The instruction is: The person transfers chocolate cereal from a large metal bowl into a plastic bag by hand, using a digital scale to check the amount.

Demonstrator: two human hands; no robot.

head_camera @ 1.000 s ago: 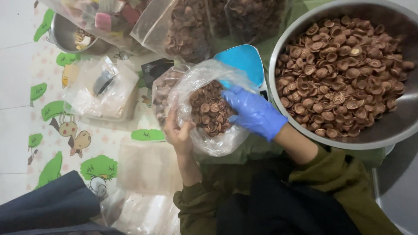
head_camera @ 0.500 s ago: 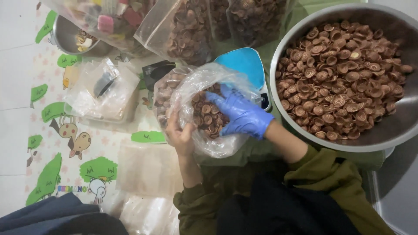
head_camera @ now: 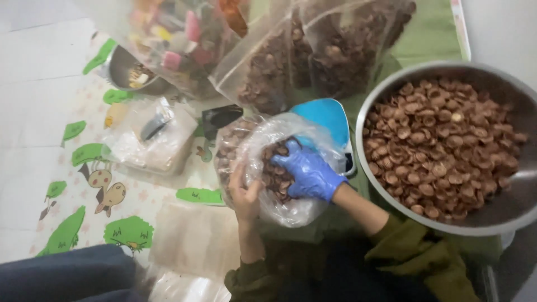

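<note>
- The pale tiled floor (head_camera: pixel 33 67) carries everything; a white play mat printed with green bushes and cartoon animals (head_camera: pixel 84 184) covers its left part, and a green cloth (head_camera: pixel 430 33) lies over the upper right.
- On the mat lie a small steel bowl (head_camera: pixel 126 70), a clear plastic packet with a dark object inside (head_camera: pixel 151 137) and a flat stack of empty clear bags (head_camera: pixel 196 237).
- Large clear zip bags of brown nut shells (head_camera: pixel 313 50) sit on the cloth.
- A wide steel basin heaped with brown shells (head_camera: pixel 503 215) stands at the right, beside a blue scale (head_camera: pixel 327 114).
</note>
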